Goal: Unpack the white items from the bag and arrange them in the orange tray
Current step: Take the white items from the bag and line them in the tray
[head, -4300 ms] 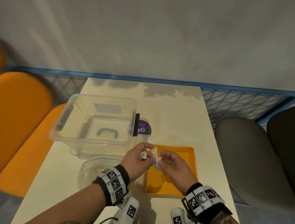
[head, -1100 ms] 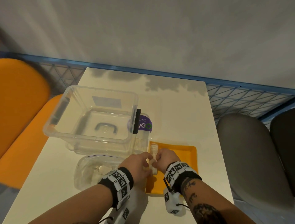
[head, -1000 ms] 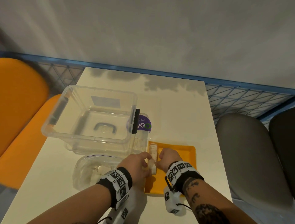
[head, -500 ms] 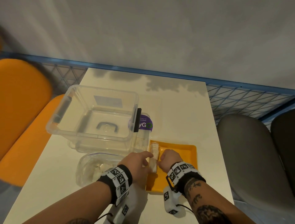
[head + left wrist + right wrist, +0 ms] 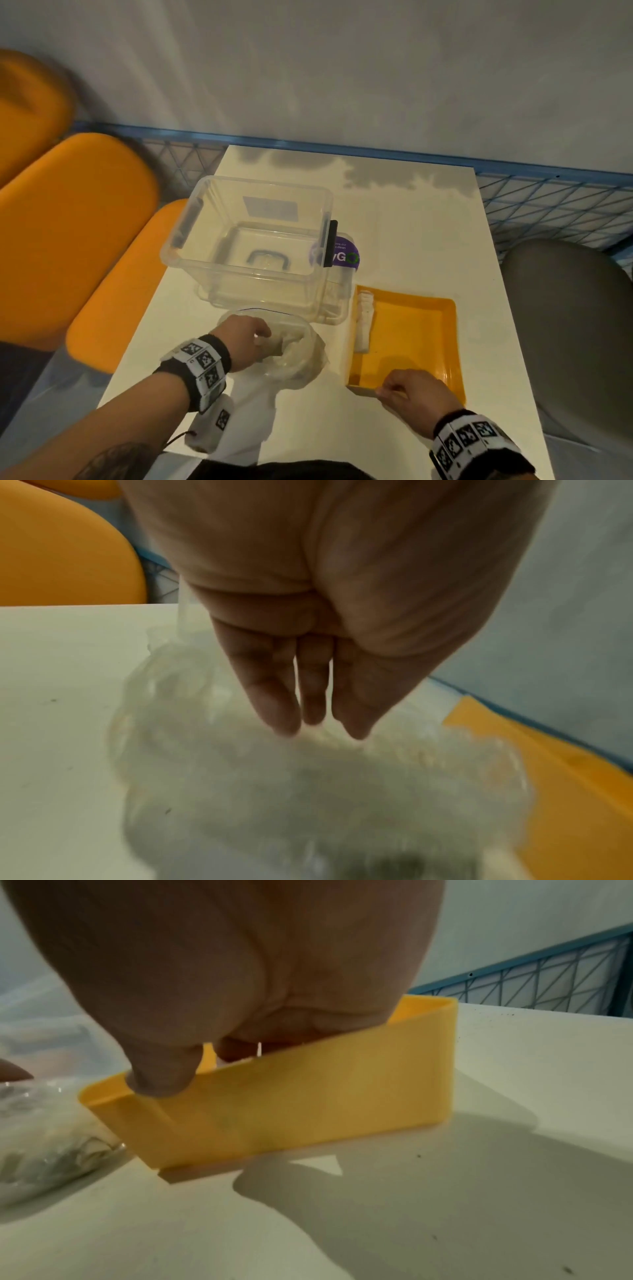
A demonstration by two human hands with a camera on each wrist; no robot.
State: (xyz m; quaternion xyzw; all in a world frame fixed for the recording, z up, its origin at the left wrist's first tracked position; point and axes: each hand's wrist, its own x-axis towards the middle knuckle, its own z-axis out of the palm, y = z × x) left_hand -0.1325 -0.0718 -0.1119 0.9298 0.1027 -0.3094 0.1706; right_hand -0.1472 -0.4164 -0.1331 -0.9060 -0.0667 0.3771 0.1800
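Note:
My left hand [image 5: 262, 340] reaches into the mouth of the clear plastic bag [image 5: 301, 359] lying left of the orange tray [image 5: 445, 342]. In the left wrist view the left hand [image 5: 318, 727] has straight fingers [image 5: 274, 704] whose tips touch the blurred white items [image 5: 342, 783] inside the bag. Several white items [image 5: 364, 318] stand in a row along the tray's left wall. My right hand [image 5: 388, 390] grips the tray's near rim. The right wrist view shows the right hand [image 5: 205, 1066] with its thumb [image 5: 161, 1077] outside the near wall of the orange tray [image 5: 325, 1096] and its fingers inside.
A large clear plastic bin [image 5: 253, 246] stands behind the bag, with a purple-labelled pack [image 5: 346, 257] at its right side. Orange seats [image 5: 68, 222] lie left of the table [image 5: 411, 222], a grey chair [image 5: 568, 325] right. A blue mesh fence [image 5: 548, 205] runs behind.
Both hands have left the row of white items in the tray. The left hand moved left into the bag. The right hand drew back and took hold of the tray's near rim.

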